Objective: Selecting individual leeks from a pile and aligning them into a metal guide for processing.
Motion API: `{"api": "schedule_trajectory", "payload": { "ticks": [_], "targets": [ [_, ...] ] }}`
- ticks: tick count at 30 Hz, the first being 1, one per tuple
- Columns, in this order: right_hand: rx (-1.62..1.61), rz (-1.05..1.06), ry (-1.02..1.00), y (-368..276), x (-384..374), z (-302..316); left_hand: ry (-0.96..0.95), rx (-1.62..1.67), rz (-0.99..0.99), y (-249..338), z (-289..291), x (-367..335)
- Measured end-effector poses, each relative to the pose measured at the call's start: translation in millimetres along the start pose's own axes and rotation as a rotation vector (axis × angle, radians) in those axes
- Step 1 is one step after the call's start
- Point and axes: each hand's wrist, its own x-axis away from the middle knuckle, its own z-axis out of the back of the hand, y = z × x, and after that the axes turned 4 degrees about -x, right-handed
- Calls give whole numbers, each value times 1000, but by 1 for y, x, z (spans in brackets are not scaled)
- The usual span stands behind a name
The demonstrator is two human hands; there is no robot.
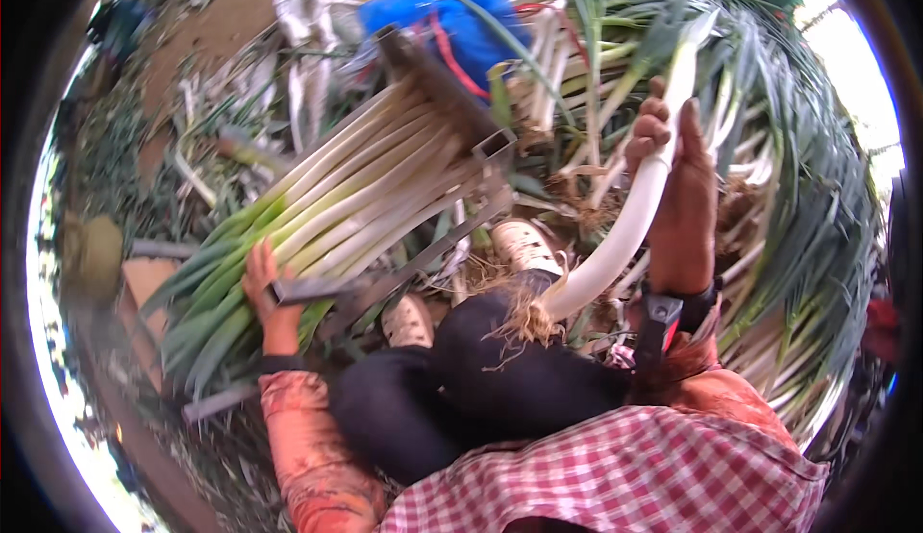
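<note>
My right hand (683, 192) is closed around one thick long green onion (615, 245), gripping its white shank. The onion slants over my right knee, its root tuft (529, 317) hanging near and its upper part pointing away. On my left, a bunch of long green onions (356, 182) lies side by side in a metal frame (433, 81), white ends toward the frame's far right side and green leaves toward me at the left. My left hand (269, 288) rests against those leaves with its fingers stretched out, beside a metal bar (312, 288) of the frame.
A large heap of green onions (798, 177) spreads along the right side, with more white-stemmed ones at the far middle. Blue plastic (452, 19) lies behind the frame. Leaf scraps and whitish plastic (312, 43) litter the ground. My shoes (524, 245) stand between frame and heap.
</note>
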Motion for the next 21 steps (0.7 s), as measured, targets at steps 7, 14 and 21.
{"api": "schedule_trajectory", "payload": {
  "ticks": [7, 14, 21],
  "targets": [
    [760, 76, -326, 76, -29, -69, 25, 218, 21, 6, 56, 65],
    [1553, 95, -754, 177, -36, -100, 180, 294, 179, 9, 111, 96],
    [1958, 109, -1274, 254, -35, -19, 407, 109, 174, 0, 143, 82]
  ]
}}
